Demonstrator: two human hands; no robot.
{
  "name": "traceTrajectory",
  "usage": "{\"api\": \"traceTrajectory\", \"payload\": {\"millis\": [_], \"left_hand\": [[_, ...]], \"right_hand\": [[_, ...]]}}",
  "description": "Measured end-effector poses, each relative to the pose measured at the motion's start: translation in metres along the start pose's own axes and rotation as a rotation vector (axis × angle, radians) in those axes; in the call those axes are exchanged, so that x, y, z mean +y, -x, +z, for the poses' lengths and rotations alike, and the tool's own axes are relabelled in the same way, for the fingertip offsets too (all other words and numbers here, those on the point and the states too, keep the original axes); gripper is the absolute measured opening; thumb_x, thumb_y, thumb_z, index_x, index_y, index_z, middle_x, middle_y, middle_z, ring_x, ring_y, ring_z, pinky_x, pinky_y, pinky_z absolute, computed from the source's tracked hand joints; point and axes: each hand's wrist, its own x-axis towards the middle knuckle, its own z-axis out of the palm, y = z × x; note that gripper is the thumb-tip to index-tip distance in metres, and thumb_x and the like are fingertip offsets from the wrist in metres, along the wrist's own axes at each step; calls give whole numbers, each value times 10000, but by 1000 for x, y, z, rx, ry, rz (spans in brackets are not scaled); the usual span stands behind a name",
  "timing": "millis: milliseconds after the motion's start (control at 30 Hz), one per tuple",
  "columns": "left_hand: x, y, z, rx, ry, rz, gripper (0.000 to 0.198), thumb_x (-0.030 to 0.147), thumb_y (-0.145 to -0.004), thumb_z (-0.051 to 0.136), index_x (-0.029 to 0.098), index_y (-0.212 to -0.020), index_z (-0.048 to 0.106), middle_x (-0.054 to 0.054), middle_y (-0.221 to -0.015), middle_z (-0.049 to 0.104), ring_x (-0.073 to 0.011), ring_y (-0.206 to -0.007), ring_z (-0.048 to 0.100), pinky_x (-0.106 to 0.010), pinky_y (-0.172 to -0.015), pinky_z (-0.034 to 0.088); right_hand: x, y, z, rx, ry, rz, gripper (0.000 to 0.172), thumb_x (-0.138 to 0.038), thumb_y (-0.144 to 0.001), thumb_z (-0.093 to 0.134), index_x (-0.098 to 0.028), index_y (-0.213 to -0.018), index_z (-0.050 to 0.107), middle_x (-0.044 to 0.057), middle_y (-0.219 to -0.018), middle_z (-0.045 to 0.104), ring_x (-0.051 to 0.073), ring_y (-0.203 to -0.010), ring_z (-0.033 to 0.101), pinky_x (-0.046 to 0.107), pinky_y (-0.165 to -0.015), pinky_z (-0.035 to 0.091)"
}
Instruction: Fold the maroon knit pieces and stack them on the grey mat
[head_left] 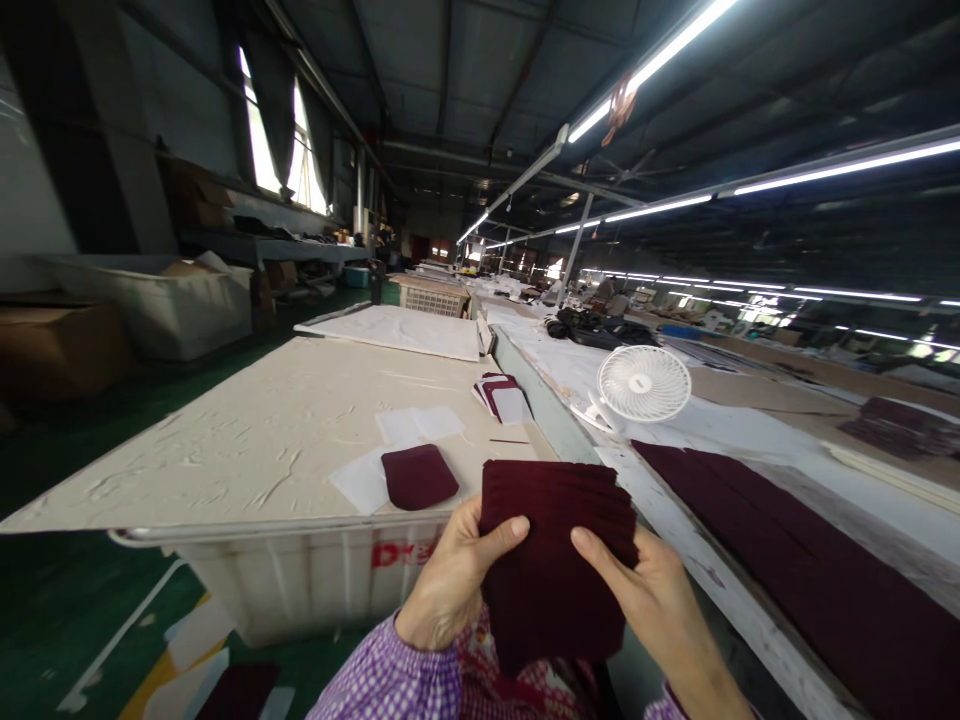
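Observation:
A stack of dark maroon fabric pieces (555, 570) is held upright between both hands, its upper edges slightly fanned. My left hand (457, 570) grips the stack's left side, thumb lying on the front face. On the right side my right hand (649, 585) holds it the same way, fingers hidden behind. Beyond them, a maroon piece with rounded corners (420, 477) lies partly over a white sheet (362, 480) on the cream board (247, 430). Farther back on that board sits a small pile of maroon and white pieces (504, 398).
The board rests on a white plastic bin (300, 580). To the right, a long table holds a white fan (644, 384) and a long maroon cloth (810, 560). White and maroon pieces (199, 635) lie on the floor at lower left. Another bin (180, 300) stands farther left.

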Motion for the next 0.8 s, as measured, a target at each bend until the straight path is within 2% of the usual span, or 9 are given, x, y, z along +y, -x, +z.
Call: {"api": "traceTrajectory", "payload": {"millis": [167,300,367,500,800], "left_hand": [[9,1,1,1,112,27,278,335,-856,585,123,-994,700,-119,-1018,704,-240,-986,640,-336,-907,478],[12,1,0,-15,155,19,340,351,-875,543,108,-1074,674,-130,-1071,688,-263,-1051,612,-365,-965,439],[10,-1,-3,-11,147,-5,326,333,-866,555,95,-1048,683,-128,-999,709,-266,-1017,628,-368,-951,449],[7,-4,-8,54,123,-53,220,254,-816,608,67,-853,717,-120,-807,726,-252,-843,672,-364,-880,491],[8,-3,-9,138,242,-106,169,182,-806,580,78,-745,700,-85,-759,713,-187,-747,657,-292,-810,515]], "right_hand": [[0,1,-3,-32,44,-18,353,-454,-842,580,-193,-1070,645,89,-1084,694,263,-945,663,355,-832,549],[-5,2,-3,-58,98,-84,345,-430,-860,561,-194,-1101,637,87,-1112,682,244,-954,659,335,-857,537],[-8,2,-4,-75,143,-129,317,-413,-870,551,-204,-1092,640,78,-1121,678,230,-949,657,315,-856,532],[-12,1,-6,-131,181,-176,337,-390,-882,538,-214,-1157,620,73,-1168,656,229,-984,646,303,-866,526],[-16,0,-14,-184,164,-89,378,-428,-862,559,-194,-1149,636,82,-1124,680,239,-956,662,304,-845,537]]}}
